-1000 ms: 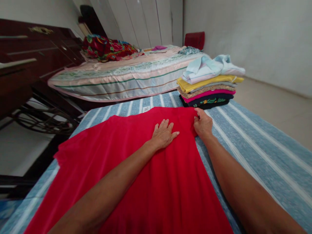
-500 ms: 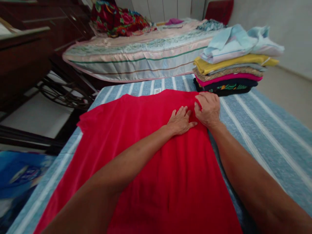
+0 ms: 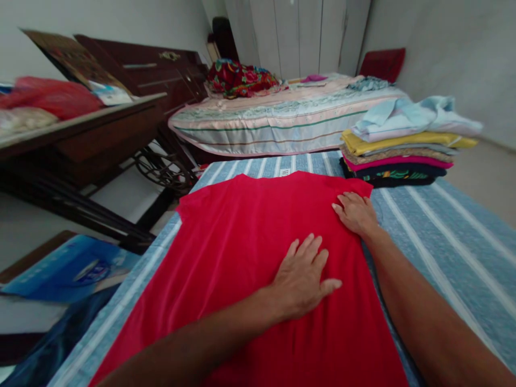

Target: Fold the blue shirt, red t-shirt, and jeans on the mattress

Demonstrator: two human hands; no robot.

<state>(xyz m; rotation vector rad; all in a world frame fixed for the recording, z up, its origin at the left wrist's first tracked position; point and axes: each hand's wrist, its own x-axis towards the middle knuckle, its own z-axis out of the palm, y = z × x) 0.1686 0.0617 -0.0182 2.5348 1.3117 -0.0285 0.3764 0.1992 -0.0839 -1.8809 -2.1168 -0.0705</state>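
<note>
A red short-sleeved shirt (image 3: 242,242) lies spread out on a bed with a blue, white-striped cover (image 3: 415,226). Its neck and shoulder edge points away from me, and its lower end runs out of view. My left hand (image 3: 302,274) rests open on the middle of the shirt, fingers spread. Up by the right sleeve, my right hand (image 3: 355,212) lies on the cloth with its fingers stretched out and its palm down. Neither hand grips the fabric.
Behind the right sleeve stands a stack of folded clothes (image 3: 399,156), a light blue one on top. A second bed (image 3: 262,126) lies beyond. On the left are a dark wooden table (image 3: 108,129) and a blue package (image 3: 76,269).
My left hand has slid down the shirt toward me. My right hand has let go of the shoulder edge and flattened near the sleeve. The view has tilted up.
</note>
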